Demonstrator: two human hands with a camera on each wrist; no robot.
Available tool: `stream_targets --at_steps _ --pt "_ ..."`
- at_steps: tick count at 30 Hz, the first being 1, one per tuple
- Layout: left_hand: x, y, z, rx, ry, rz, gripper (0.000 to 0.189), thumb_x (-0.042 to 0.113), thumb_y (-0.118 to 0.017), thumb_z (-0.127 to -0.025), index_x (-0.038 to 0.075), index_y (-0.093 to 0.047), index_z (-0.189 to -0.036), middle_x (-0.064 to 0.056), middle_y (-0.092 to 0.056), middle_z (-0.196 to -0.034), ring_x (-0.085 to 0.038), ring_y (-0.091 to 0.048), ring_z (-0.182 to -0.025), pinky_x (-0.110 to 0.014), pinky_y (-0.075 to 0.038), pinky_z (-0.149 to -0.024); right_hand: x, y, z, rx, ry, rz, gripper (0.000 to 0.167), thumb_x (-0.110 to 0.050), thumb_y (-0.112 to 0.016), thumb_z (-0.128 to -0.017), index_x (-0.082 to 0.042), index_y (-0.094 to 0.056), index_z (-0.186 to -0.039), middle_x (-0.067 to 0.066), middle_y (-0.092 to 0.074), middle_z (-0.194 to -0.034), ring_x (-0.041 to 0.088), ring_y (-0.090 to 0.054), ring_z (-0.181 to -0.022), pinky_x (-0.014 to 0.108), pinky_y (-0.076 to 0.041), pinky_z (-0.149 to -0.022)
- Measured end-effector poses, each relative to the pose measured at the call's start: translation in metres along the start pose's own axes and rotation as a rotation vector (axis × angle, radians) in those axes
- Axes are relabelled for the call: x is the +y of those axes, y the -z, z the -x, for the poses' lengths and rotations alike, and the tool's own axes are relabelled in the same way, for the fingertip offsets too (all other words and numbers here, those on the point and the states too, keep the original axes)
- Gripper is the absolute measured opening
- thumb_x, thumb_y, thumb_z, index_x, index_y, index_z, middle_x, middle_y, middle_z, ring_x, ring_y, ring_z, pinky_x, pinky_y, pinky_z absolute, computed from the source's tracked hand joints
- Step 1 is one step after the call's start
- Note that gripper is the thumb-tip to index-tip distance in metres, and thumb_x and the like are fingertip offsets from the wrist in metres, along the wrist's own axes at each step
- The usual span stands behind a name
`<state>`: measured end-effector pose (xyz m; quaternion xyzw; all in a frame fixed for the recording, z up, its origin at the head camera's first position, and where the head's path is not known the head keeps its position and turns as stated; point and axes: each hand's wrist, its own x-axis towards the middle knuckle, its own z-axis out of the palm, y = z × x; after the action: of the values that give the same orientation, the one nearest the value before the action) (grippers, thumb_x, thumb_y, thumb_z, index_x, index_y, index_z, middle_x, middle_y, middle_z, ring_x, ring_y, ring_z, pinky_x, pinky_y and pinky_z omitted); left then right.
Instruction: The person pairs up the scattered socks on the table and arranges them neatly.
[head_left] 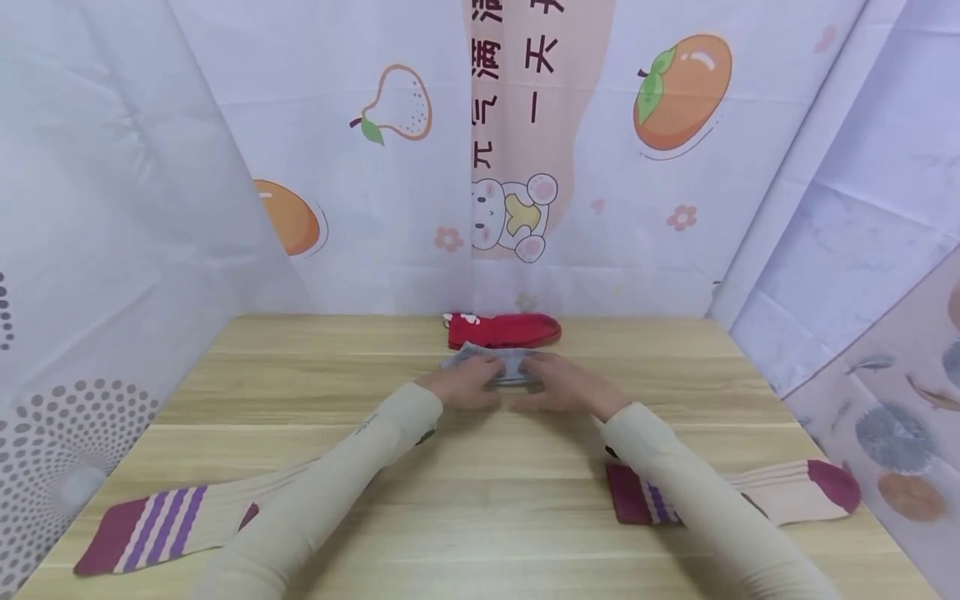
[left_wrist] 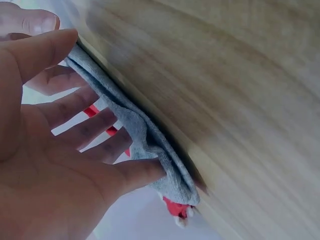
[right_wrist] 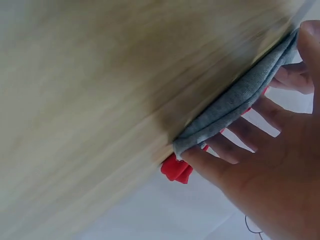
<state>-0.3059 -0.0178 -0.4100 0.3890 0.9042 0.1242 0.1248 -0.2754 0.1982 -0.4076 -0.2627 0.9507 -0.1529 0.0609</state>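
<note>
A folded grey sock [head_left: 513, 363] lies flat near the far side of the wooden table. My left hand [head_left: 467, 383] rests its fingers on the left part of it. From the other side, my right hand [head_left: 564, 385] touches the right part. In the left wrist view, the fingers spread over the layered grey fabric [left_wrist: 132, 122], thumb by its edge. The right wrist view has straight fingers along the sock's far side [right_wrist: 232, 100]. Just behind it lies a red sock [head_left: 510, 332] with white at its left end.
A cream sock with purple stripes and a maroon end [head_left: 172, 523] lies at the front left, partly under the left forearm. Its match [head_left: 783, 492] lies at the right, crossed by the right forearm. A printed curtain [head_left: 360, 208] hangs along the table's back edge.
</note>
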Motion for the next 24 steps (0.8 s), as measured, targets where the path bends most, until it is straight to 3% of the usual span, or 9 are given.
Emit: stream_targets --at_steps 4,7,11,17,20,24 --pt "-0.005 -0.002 0.001 0.006 -0.017 0.014 0.042 0.030 -0.067 -0.094 0.010 -0.057 -0.130 -0.003 -0.060 -0.123 -0.017 -0.054 -0.114 -0.036 -0.044 -0.103 -0.003 0.002 0.002 -0.015 -0.010 -0.017 0.063 -0.048 -0.073 -0.088 -0.006 -0.058 -0.131 0.009 -0.060 -0.127 0.027 -0.051 -0.125 0.047 -0.042 -0.106" --pt "-0.005 -0.002 0.007 0.036 -0.059 0.016 0.037 0.024 -0.068 -0.094 0.007 -0.060 -0.125 -0.004 -0.062 -0.115 -0.018 -0.057 -0.106 -0.036 -0.046 -0.099 -0.006 0.001 0.005 0.001 0.043 0.033 0.054 -0.042 -0.072 -0.090 -0.002 -0.060 -0.124 0.011 -0.062 -0.118 0.030 -0.053 -0.120 0.047 -0.042 -0.105" --pt "0.000 0.001 0.028 0.085 -0.072 0.030 0.030 0.017 -0.065 -0.096 0.004 -0.062 -0.122 -0.009 -0.061 -0.117 -0.023 -0.057 -0.108 -0.039 -0.046 -0.100 -0.012 -0.004 0.011 0.068 0.126 0.142 0.040 -0.036 -0.072 -0.091 -0.002 -0.063 -0.109 0.009 -0.062 -0.102 0.031 -0.056 -0.108 0.048 -0.042 -0.100" --pt "0.005 0.000 0.062 0.153 0.001 0.052 0.035 0.024 -0.060 -0.100 0.006 -0.061 -0.130 -0.009 -0.058 -0.130 -0.025 -0.054 -0.122 -0.042 -0.045 -0.104 -0.030 -0.005 0.024 0.156 0.221 0.188 0.028 -0.028 -0.075 -0.089 -0.004 -0.063 -0.096 0.002 -0.054 -0.082 0.023 -0.054 -0.082 0.043 -0.047 -0.081" --pt "0.006 0.001 0.072 0.205 0.027 0.024 0.037 0.025 -0.062 -0.098 0.005 -0.061 -0.129 -0.011 -0.059 -0.131 -0.028 -0.054 -0.124 -0.045 -0.044 -0.104 -0.046 -0.005 0.026 0.136 0.241 0.170 0.031 -0.029 -0.073 -0.091 -0.002 -0.064 -0.104 0.005 -0.061 -0.089 0.024 -0.058 -0.086 0.042 -0.049 -0.081" --pt "0.001 -0.001 0.089 0.306 0.032 -0.057 0.037 0.022 -0.067 -0.095 0.002 -0.063 -0.125 -0.015 -0.063 -0.125 -0.033 -0.058 -0.118 -0.048 -0.047 -0.100 -0.076 -0.008 0.022 0.092 0.241 0.143 0.042 -0.031 -0.064 -0.097 -0.001 -0.061 -0.126 0.011 -0.064 -0.121 0.030 -0.058 -0.116 0.046 -0.045 -0.102"
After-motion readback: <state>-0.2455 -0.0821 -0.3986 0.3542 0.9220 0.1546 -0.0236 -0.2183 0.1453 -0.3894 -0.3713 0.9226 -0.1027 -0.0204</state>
